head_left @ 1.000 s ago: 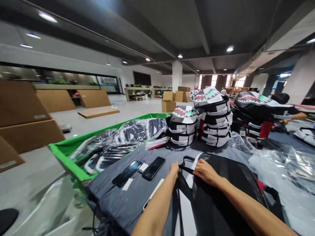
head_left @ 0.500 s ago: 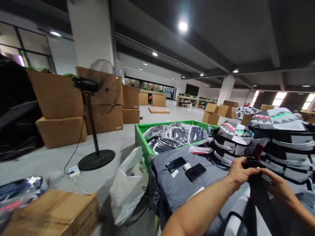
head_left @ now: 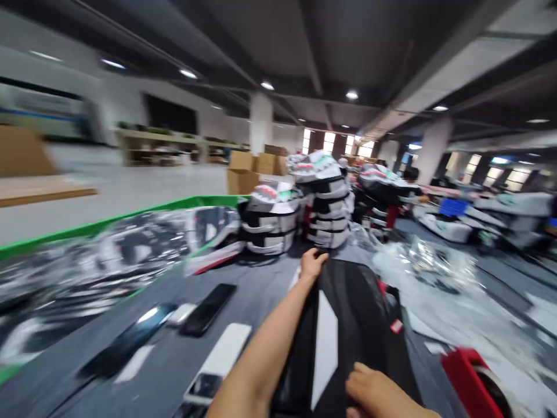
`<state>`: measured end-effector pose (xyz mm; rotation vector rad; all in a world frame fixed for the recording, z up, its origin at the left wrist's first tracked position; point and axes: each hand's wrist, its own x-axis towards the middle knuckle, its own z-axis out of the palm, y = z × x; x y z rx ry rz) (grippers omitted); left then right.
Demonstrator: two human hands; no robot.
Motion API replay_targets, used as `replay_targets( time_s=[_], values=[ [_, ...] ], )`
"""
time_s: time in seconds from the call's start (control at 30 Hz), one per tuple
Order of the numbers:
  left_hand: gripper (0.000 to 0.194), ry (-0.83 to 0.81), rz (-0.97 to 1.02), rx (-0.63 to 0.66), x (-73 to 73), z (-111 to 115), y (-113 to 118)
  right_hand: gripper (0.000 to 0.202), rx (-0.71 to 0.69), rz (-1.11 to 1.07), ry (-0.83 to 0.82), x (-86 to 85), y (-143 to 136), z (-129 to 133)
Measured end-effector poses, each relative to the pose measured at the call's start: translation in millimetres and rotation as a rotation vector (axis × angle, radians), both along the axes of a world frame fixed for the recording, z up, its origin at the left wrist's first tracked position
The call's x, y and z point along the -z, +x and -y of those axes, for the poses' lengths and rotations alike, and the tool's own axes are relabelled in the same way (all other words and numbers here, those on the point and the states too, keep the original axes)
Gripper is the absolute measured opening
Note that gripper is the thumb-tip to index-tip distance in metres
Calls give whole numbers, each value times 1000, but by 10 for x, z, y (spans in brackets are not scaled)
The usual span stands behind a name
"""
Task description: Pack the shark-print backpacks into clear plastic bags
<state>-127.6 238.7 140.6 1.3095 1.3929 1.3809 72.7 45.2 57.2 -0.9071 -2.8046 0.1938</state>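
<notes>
A black backpack with a white panel lies flat on the grey-covered table. At its far top edge, my left hand is closed on the bag with thumb and fingers. Over the near part of the bag, my right hand has curled fingers; what lies inside them is hidden. A red tag shows at the bag's right side. The view is smeared by motion.
Patterned backpacks stand in stacks behind the bag. Phones lie left on the table. A green-rimmed bin holds plastic-wrapped bags. Clear plastic and a red roll-like object are on the right.
The view has swung right. My hands were together on a black strap and buckle; now they are apart, the left at the bag's top and the right lower down.
</notes>
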Motion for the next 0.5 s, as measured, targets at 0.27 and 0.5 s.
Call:
replay_targets(
  time_s=[0.27, 0.5],
  values=[
    [40, 90, -509, -174, 279, -65, 152, 30, 875, -516, -170, -673, 1104, -635],
    [27, 403, -752, 481, 298, -81, 1038, 28, 1144, -804, -374, -452, 1060, -1587]
  ],
)
